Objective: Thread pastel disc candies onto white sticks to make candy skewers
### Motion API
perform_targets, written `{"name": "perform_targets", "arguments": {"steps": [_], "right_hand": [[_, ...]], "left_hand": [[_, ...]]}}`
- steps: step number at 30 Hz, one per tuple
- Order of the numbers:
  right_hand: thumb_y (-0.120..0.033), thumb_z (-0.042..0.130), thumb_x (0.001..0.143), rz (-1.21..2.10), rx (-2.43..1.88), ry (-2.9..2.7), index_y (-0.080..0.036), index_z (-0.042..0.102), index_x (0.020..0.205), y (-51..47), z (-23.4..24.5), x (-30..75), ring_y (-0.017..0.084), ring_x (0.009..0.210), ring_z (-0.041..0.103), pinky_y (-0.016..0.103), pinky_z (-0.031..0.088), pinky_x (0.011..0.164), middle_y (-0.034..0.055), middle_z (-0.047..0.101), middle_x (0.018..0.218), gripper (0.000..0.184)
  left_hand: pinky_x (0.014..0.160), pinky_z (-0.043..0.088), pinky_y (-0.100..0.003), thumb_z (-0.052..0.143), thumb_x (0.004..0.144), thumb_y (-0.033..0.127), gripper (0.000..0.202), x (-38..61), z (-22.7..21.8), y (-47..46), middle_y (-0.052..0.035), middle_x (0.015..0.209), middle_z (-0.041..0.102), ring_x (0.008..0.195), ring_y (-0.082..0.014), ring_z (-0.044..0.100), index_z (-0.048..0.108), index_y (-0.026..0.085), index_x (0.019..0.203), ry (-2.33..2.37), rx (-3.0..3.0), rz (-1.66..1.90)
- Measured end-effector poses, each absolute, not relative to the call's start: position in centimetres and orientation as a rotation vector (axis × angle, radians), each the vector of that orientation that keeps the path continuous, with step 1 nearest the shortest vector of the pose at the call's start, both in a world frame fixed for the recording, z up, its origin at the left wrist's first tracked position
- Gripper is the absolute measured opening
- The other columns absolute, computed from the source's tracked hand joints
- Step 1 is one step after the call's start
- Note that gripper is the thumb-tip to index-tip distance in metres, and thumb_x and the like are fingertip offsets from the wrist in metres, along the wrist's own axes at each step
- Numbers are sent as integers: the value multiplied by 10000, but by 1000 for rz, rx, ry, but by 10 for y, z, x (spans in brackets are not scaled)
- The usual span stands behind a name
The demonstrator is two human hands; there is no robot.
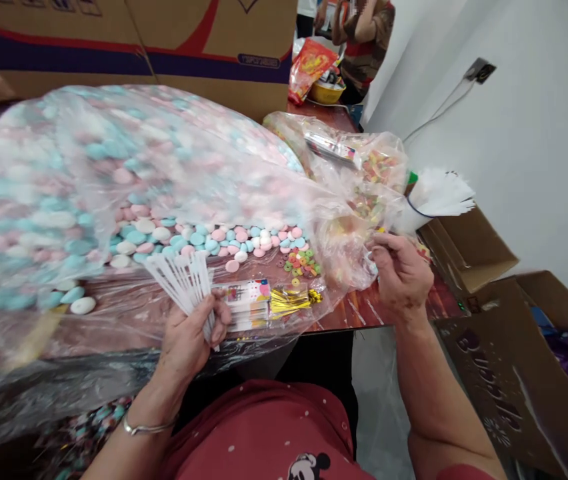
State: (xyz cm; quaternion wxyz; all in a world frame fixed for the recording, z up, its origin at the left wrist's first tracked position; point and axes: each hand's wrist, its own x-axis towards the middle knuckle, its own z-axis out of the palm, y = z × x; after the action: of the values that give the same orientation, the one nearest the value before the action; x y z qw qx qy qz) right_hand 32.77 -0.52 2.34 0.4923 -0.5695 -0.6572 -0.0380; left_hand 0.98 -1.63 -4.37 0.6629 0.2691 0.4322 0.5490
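Observation:
My left hand point(191, 337) is closed around a fanned bunch of white plastic sticks point(179, 280). Beside it on the table lie clear printed wrappers point(247, 293) and a bundle of gold twist ties point(287, 303). My right hand point(405, 275) is raised near a clear plastic bag point(344, 250), thumb and fingers pinched together; what they hold, if anything, is too small to name. Between the hands, small coloured ring candies point(304, 263) sit next to loose pink, blue and white button-shaped candies point(219, 235). These spill from a large clear bag point(164, 160).
A big cardboard box point(204, 47) stands behind the candy bag. At the right are a container of white sticks point(439, 193) and open cartons point(494, 360). Another person point(371, 50) stands beyond a yellow basket point(327, 92). A wall point(539, 133) bounds the right side.

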Motion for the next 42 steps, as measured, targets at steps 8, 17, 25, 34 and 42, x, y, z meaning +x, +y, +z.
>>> {"name": "perform_targets", "arguments": {"steps": [8, 17, 25, 34, 42], "right_hand": [[-465, 450, 973, -258, -818, -1959, -252, 511, 1292, -36, -2, 187, 243, 1092, 583, 460, 498, 966, 95, 645, 1140, 388], [-490, 370, 985, -59, -848, -1944, -258, 407, 1421, -26, -25, 146, 294, 1174, 563, 547, 422, 1057, 128, 634, 1245, 496], [-276, 376, 995, 165, -1395, -2044, -195, 643, 1122, 42, -2, 211, 251, 1013, 620, 410, 484, 919, 119, 703, 1067, 306], [-177, 439, 948, 118, -1770, -2546, -178, 675, 1120, 101, -5, 202, 282, 1051, 602, 354, 473, 843, 159, 681, 1121, 292], [-232, 468, 929, 222, -1643, -2320, -195, 702, 1049, 99, -4, 249, 227, 963, 639, 338, 479, 860, 85, 728, 1049, 265]], "left_hand": [[347, 320, -133, 775, 700, 214, 219, 22, 4, -14, 35, 592, 604, 375, -31, 385, 615, 157, 839, 831, 409, 1479], [433, 409, -199, 765, 718, 371, 292, 42, 3, -28, 59, 534, 511, 433, -62, 446, 556, 172, 678, 926, 355, 1365], [316, 210, -187, 707, 712, 392, 322, 18, -24, -15, -19, 559, 672, 286, -56, 362, 606, 130, 869, 990, 551, 1232], [329, 220, -203, 692, 734, 342, 201, 15, -45, -11, 1, 501, 631, 307, -70, 400, 632, 152, 762, 1101, 670, 1274], [328, 250, -206, 636, 813, 437, 311, 12, -60, -15, -1, 382, 541, 311, -104, 419, 654, 158, 679, 1092, 728, 1230]]}}
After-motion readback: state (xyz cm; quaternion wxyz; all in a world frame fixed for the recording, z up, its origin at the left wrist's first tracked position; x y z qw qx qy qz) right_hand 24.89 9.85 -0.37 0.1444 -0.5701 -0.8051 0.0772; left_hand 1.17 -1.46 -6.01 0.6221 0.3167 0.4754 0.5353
